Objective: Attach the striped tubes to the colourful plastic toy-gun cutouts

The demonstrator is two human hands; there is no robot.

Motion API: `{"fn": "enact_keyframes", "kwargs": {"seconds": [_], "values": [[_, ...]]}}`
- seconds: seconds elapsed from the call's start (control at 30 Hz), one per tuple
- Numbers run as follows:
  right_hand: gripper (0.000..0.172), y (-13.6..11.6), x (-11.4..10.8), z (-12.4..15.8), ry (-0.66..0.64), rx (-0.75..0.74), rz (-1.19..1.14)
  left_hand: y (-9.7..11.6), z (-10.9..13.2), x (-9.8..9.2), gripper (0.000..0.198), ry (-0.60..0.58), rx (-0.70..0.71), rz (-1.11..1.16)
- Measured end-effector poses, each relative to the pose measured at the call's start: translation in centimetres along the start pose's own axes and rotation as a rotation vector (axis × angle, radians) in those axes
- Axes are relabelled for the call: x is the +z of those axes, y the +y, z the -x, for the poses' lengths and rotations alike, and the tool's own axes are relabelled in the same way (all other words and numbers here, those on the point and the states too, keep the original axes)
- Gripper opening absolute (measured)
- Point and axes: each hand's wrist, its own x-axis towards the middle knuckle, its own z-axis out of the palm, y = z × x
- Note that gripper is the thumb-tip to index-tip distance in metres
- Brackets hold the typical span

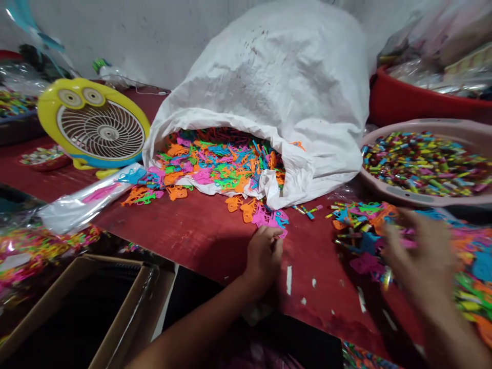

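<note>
In front of the white woven sack (265, 66), the left hand (264, 259) rests curled near the front edge of the red desk (200, 241), touching small pink and orange plastic pieces (257, 215), and one cannot tell if this grip holds a piece. To the right of the sack, the blurred right hand (418, 256) has an open grip, with spread fingers over a second pile of pieces (365, 246), just below a pale pink basin (442, 125).
</note>
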Motion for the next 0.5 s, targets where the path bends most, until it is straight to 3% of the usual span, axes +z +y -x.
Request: {"fn": "enact_keyframes", "kwargs": {"seconds": [0.13,0.23,0.37,0.5], "values": [[0.033,-3.1,8.3,0.2,-0.246,-0.105,0.009,1.2,-1.8,0.0,0.026,-0.194,0.246,-0.368],[0.032,-2.9,12.5,-0.8,-0.285,-0.084,0.078,1.3,-3.4,0.4,0.037,-0.304,0.362,-0.559],[0.031,-3.2,14.7,-1.3,-0.308,-0.062,0.139,0.2,-5.9,0.5,0.042,-0.324,0.287,-0.738],[0.034,-4.7,14.8,0.6,-0.396,-0.159,0.080,-0.7,-8.4,-0.4,0.047,-0.224,0.211,-0.815]]}}
